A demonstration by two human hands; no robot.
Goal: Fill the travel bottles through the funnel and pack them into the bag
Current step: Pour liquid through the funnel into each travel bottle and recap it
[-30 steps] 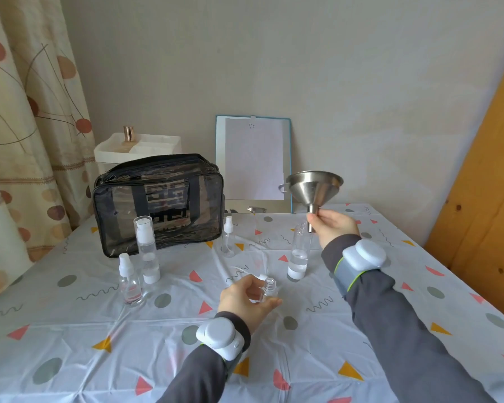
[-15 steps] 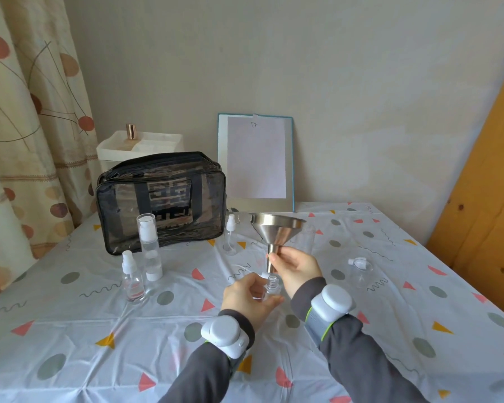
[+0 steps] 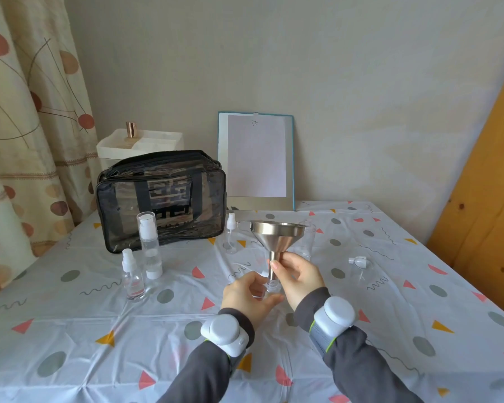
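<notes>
My right hand (image 3: 297, 279) pinches the spout of a steel funnel (image 3: 278, 235), which stands upright with its tip in the neck of a small clear bottle (image 3: 272, 285). My left hand (image 3: 249, 295) grips that bottle on the table; most of the bottle is hidden by my fingers. A black see-through bag (image 3: 160, 199) stands at the back left. In front of it are a tall pump bottle (image 3: 149, 245) and a small spray bottle (image 3: 132, 276). Another small spray bottle (image 3: 231, 234) stands behind the funnel. A clear open bottle (image 3: 307, 239) stands behind the funnel's rim.
A loose white spray cap (image 3: 358, 261) lies on the patterned tablecloth (image 3: 99, 330) to the right. A framed white sheet (image 3: 256, 158) leans on the wall. A white organiser box (image 3: 141, 144) sits behind the bag. A curtain hangs at the left, a wooden panel at the right.
My right hand has brought the funnel down from above the far clear bottle to the small bottle in my left hand. Its spout now sits in that bottle's neck.
</notes>
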